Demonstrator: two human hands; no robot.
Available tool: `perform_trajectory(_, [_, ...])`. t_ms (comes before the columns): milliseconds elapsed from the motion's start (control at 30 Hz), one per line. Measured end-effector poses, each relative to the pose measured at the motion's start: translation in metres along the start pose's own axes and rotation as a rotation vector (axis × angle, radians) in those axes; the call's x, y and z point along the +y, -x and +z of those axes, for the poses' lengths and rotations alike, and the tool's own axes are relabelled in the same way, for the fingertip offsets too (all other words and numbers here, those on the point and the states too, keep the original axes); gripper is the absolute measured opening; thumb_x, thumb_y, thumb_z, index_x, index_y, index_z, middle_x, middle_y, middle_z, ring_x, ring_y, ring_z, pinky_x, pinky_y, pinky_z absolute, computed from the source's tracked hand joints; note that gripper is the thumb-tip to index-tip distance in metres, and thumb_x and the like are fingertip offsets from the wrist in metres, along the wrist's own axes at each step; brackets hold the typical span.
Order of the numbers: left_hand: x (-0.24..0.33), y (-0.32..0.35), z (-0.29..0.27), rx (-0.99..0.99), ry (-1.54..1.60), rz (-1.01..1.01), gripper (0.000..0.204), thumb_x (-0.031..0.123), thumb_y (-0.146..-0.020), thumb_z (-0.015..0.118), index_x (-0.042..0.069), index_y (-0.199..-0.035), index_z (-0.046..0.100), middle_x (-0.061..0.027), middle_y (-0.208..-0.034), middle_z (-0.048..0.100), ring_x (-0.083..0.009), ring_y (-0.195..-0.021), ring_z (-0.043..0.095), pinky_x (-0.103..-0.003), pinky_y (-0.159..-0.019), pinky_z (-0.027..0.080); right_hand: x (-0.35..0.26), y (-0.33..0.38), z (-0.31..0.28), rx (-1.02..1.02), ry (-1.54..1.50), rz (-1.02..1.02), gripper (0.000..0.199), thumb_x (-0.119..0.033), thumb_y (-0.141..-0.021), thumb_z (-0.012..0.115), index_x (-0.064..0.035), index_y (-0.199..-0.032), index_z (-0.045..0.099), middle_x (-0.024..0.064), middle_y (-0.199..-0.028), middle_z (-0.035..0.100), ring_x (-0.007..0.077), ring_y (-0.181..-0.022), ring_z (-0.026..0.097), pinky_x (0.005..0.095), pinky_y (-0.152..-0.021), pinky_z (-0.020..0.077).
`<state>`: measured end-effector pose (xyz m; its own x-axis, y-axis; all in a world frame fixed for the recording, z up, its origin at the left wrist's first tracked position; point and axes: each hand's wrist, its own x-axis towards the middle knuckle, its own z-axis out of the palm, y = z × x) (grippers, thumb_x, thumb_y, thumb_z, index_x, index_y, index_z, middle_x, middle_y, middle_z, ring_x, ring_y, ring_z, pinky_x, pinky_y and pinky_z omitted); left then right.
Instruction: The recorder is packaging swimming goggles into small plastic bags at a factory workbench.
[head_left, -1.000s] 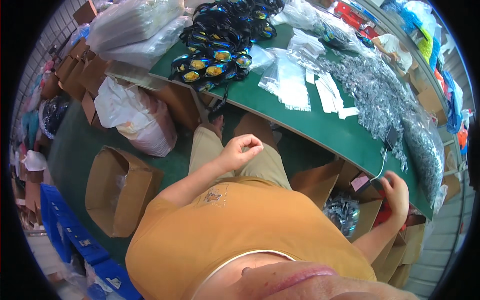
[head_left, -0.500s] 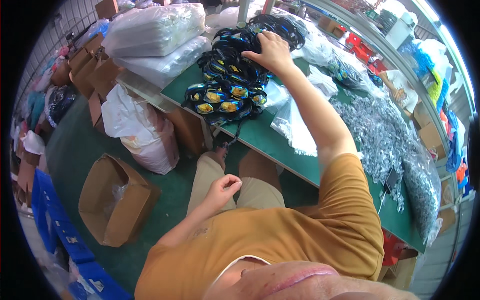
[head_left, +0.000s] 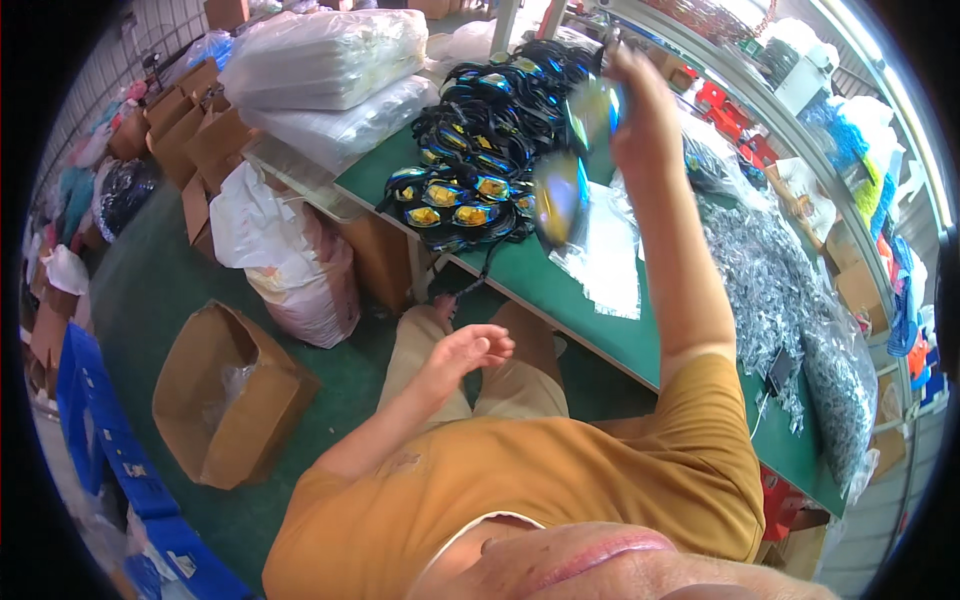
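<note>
My right hand (head_left: 640, 95) is raised over the far part of the green table (head_left: 610, 345), closed on a pair of swim goggles (head_left: 562, 200). The goggles hang from it by their strap, their mirrored lenses blurred by motion. To their left a heap of black swim goggles (head_left: 475, 150) with yellow-blue mirrored lenses covers the table's corner. Above my lap, my left hand (head_left: 470, 352) has loosely bent fingers with nothing visible in them. White plastic bags (head_left: 606, 270) lie under and beside the hanging goggles, nearest to my right forearm.
Many small clear plastic pieces (head_left: 755, 265) are spread on the table's right side, beside a stuffed bag (head_left: 838, 370). Wrapped bundles (head_left: 325, 60) are stacked at the back left. A cardboard box (head_left: 225, 395), a white sack (head_left: 285, 255) and blue crates (head_left: 125, 470) stand on the floor.
My right hand has lifted a pair of goggles off the heap and moved right with it. My left hand has shifted slightly right, and its fingers have loosened from a pinch.
</note>
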<state>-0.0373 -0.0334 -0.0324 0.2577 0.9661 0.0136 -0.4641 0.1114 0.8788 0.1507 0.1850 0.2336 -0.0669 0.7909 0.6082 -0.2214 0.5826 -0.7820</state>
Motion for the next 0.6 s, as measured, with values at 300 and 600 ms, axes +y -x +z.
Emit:
perform_trajectory(300, [0.016,0.020,0.037,-0.660,0.378,-0.223,0.093,0.076,-0.092,0.049,0.007,-0.154,0.040,-0.0202,-0.152,0.048,-0.0326,-0.143,0.044,-0.050,-0.116,0.036,0.012,0.185,0.029,-0.107,-0.029,0.324,0.018,-0.015,-0.100,0.063,0.0002,-0.109,0.068,-0.0057,-0.083,0.057,0.0036,-0.076,0.049,0.0208,-0.068,0.0394])
perform_trajectory(600, [-0.003,0.019,-0.003,0.040,0.633,-0.217,0.033,0.031,-0.100,0.067,0.012,-0.127,0.062,-0.0074,-0.122,0.070,-0.0246,-0.117,0.065,-0.048,-0.106,0.050,0.047,0.270,0.040,-0.159,-0.367,0.597,0.018,-0.014,-0.099,0.064,-0.0024,-0.113,0.063,0.0009,-0.092,0.062,0.0115,-0.088,0.056,0.0286,-0.083,0.0458])
